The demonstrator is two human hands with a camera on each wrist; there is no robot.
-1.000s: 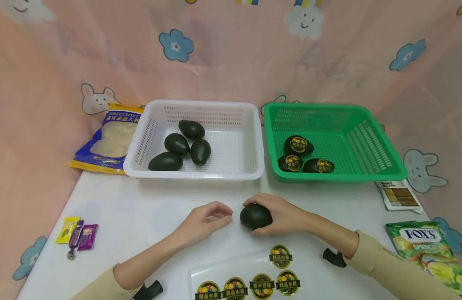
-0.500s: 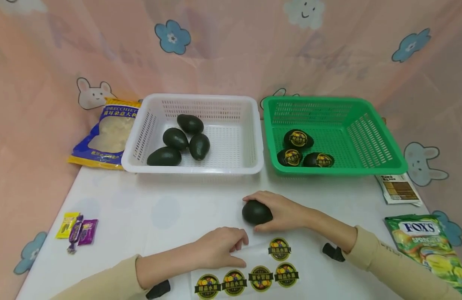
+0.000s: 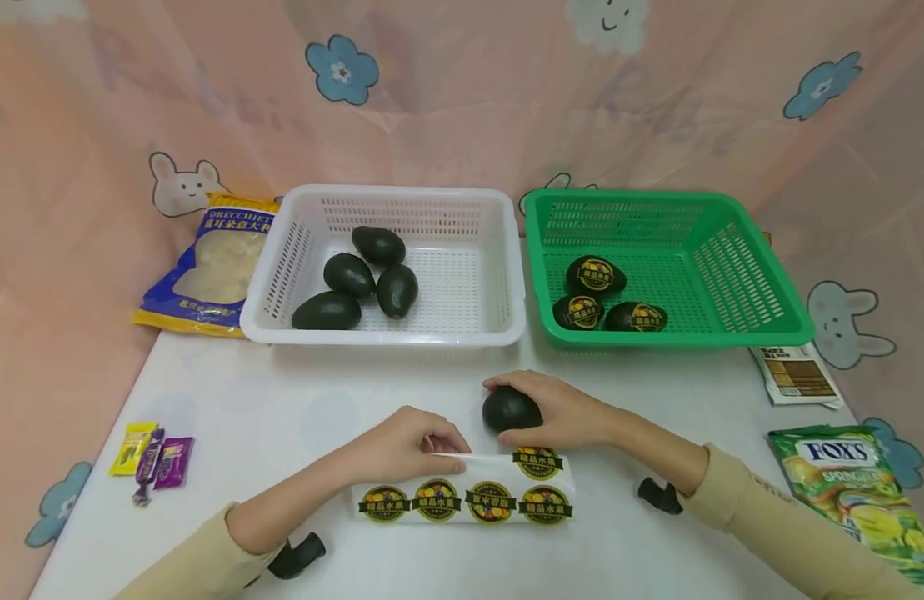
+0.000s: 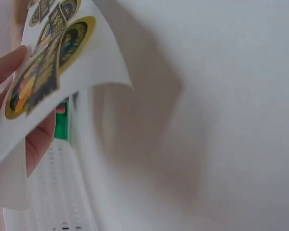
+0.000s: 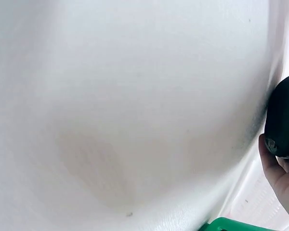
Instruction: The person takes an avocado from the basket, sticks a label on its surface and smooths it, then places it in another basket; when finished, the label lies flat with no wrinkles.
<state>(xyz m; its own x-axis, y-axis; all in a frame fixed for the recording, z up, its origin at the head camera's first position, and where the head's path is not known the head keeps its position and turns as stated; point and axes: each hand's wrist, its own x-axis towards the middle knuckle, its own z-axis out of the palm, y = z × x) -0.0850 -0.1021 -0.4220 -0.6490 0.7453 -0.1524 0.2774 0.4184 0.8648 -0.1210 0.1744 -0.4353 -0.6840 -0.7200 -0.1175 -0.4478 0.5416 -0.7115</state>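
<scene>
My left hand (image 3: 409, 446) pinches the far edge of a white sticker sheet (image 3: 476, 468), thumb on top and fingers behind. Several round black-and-gold fruit stickers (image 3: 437, 499) are on the sheet, which is lifted and bent in the left wrist view (image 4: 98, 62). With my right hand (image 3: 562, 412) I grip a dark green avocado (image 3: 511, 409) just beyond the sheet; no sticker shows on its visible side. The right wrist view has that avocado (image 5: 284, 115) at its right edge, fingers around its end.
A white basket (image 3: 462, 337) at the back holds several plain avocados (image 3: 349, 276). Beside it a green basket (image 3: 731, 337) holds three stickered avocados (image 3: 595, 275). Wrapped candies (image 3: 149, 464) lie left, a pasta bag (image 3: 217, 267) back left, a FOX'S candy bag (image 3: 851, 492) and another packet (image 3: 797, 375) right.
My left hand moved from beside the avocado down to the sticker sheet, took its edge and raised it away from me. The right hand keeps the avocado in nearly the same place.
</scene>
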